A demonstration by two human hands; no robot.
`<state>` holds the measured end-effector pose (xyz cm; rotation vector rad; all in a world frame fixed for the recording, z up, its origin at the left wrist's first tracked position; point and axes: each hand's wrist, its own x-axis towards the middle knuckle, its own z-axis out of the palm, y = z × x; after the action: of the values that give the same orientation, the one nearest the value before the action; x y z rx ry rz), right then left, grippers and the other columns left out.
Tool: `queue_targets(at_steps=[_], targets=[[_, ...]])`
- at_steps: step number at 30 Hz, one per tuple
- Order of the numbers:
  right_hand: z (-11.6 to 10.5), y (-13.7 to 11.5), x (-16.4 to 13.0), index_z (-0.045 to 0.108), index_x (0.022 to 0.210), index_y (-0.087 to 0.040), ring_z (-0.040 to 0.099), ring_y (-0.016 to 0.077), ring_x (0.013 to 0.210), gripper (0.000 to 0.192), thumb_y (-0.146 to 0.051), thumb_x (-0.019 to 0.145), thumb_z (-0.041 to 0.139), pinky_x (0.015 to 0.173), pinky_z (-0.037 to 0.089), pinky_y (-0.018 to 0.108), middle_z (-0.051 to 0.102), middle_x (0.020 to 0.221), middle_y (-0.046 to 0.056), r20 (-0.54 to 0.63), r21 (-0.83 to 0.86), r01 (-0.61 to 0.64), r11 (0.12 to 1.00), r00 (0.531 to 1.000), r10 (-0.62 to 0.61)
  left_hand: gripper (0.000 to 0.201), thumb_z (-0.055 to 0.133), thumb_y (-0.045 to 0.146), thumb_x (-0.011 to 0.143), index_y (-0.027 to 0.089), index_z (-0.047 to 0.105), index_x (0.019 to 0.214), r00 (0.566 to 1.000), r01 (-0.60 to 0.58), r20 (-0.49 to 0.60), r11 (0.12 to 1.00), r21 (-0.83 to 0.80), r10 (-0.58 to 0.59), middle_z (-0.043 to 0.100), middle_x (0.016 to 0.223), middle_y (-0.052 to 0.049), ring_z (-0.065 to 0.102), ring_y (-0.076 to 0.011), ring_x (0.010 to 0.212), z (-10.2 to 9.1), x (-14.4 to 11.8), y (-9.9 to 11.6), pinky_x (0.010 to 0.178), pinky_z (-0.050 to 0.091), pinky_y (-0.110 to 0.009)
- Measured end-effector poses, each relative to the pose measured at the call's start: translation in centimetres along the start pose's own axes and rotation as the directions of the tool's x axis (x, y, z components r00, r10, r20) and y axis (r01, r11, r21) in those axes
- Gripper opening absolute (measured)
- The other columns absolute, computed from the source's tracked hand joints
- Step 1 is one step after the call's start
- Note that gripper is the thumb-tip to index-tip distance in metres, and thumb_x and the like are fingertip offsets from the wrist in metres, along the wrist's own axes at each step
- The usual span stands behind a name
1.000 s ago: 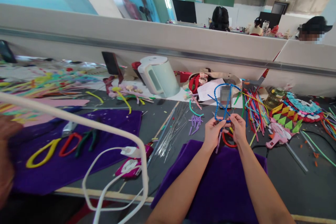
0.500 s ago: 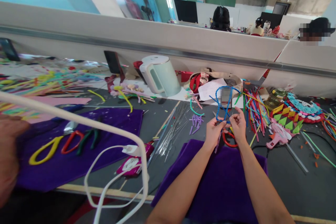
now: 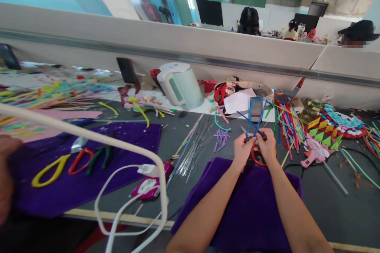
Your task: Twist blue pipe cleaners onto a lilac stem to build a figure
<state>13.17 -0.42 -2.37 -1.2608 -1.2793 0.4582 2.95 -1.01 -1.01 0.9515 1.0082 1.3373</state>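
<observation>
My left hand and my right hand are close together above the front of the table. Both are closed, thumbs and fingers pinching bent blue pipe cleaners. The blue stems loop upward, cross each other and stick out past my fingers. Just beneath my hands lies a pair of scissors with a red handle, partly hidden by them. Folded purple cloth lies under my forearms. Short purple pipe cleaner pieces are to the left of my left hand.
Thin metal wires lie left of the cloth. A pink glue gun and a pipe cleaner bundle are at right. A kettle stands behind. A white cable crosses the left foreground, near another person's arm.
My right hand's fingers, raised and spread before, have curled in around the stems. The blue loop has changed shape, with one bent end now leaning right. The other person's arm has shifted left.
</observation>
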Motion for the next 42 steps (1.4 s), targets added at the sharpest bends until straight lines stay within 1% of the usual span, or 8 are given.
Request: queue_targets(at_steps=[4,7,11,20,30,35,39,42], targets=[[0.2,-0.2,-0.1,0.061,0.086,-0.02,0.052,0.0138,0.075,0.014,-0.029,0.077,0.058,0.055,0.048,0.025,0.046,0.101,0.007,-0.037,0.109,-0.097,0.989,0.994,0.101,0.026,0.071,0.026,0.063,0.014,0.06,0.082,1.0,0.009,-0.011,0.999,-0.047,-0.009,0.063,0.061,0.001,0.065,-0.017,0.054,0.1,0.0,0.0,0.044,0.053,-0.024],[0.2,-0.3,-0.1,0.061,0.082,-0.019,0.052,0.0151,0.082,0.012,-0.029,0.075,0.061,0.064,0.049,0.028,0.046,0.105,0.007,-0.071,0.143,-0.105,0.984,0.991,0.116,0.027,0.072,0.026,0.061,0.013,0.06,0.082,0.999,0.006,-0.035,0.998,-0.061,-0.008,0.064,0.065,0.0,0.067,-0.0187,0.058,0.0,0.1,0.1,0.043,0.053,-0.023],[0.4,0.1,-0.1,0.059,0.08,-0.018,0.052,0.0141,0.081,0.015,-0.032,0.075,0.061,0.072,0.046,0.027,0.052,0.092,0.004,-0.09,0.263,-0.13,0.956,0.983,0.158,0.032,0.074,0.027,0.059,0.013,0.058,0.083,0.996,0.036,-0.075,0.992,-0.119,-0.046,0.064,0.067,-0.001,0.068,-0.0209,0.061,0.0,0.1,0.5,0.044,0.054,-0.023],[1.2,0.1,-0.2,0.047,0.075,-0.02,0.045,0.0079,0.055,0.022,-0.039,0.074,0.057,0.054,0.039,0.02,0.048,0.067,-0.006,-0.01,0.561,-0.291,0.775,0.934,0.358,0.035,0.077,0.027,0.057,0.013,0.057,0.082,0.993,0.072,-0.081,0.977,-0.201,-0.09,0.062,0.067,0.0,0.069,-0.0219,0.064,0.2,0.0,0.8,0.044,0.054,-0.022],[0.9,-0.2,-0.3,0.046,0.08,-0.02,0.056,0.0104,0.058,0.025,-0.044,0.078,0.054,0.055,0.046,0.023,0.06,0.074,0.0,-0.022,0.542,-0.3,0.785,0.929,0.37,0.035,0.078,0.025,0.056,0.013,0.056,0.08,0.992,0.112,-0.028,0.95,-0.292,-0.125,0.063,0.07,0.0,0.069,-0.0212,0.066,-0.1,0.2,0.7,0.043,0.052,-0.02],[0.9,0.4,0.0,0.045,0.075,-0.021,0.059,0.0116,0.06,0.027,-0.042,0.073,0.062,0.055,0.048,0.024,0.063,0.073,0.0,0.04,0.655,-0.339,0.675,0.908,0.417,0.034,0.079,0.021,0.055,0.013,0.058,0.08,0.986,0.156,0.004,0.926,-0.344,-0.165,0.065,0.075,-0.001,0.069,-0.02,0.065,-0.2,0.3,0.7,0.044,0.053,-0.021],[0.5,0.9,0.3,0.047,0.072,-0.021,0.057,0.0108,0.055,0.024,-0.037,0.072,0.065,0.051,0.047,0.024,0.062,0.068,-0.002,0.18,0.727,-0.421,0.543,0.879,0.441,0.033,0.079,0.02,0.056,0.013,0.058,0.081,0.985,0.172,0.066,0.929,-0.328,-0.159,0.066,0.074,-0.002,0.069,-0.019,0.063,-0.3,0.2,0.8,0.044,0.054,-0.021],[0.2,1.2,0.5,0.049,0.074,-0.021,0.054,0.01,0.049,0.02,-0.036,0.073,0.063,0.044,0.044,0.022,0.061,0.066,-0.003,0.276,0.713,-0.486,0.506,0.858,0.434,0.034,0.078,0.023,0.057,0.013,0.058,0.083,0.987,0.152,0.095,0.947,-0.284,-0.13,0.066,0.073,-0.003,0.069,-0.0196,0.061,-0.1,0.0,1.0,0.044,0.055,-0.022]])
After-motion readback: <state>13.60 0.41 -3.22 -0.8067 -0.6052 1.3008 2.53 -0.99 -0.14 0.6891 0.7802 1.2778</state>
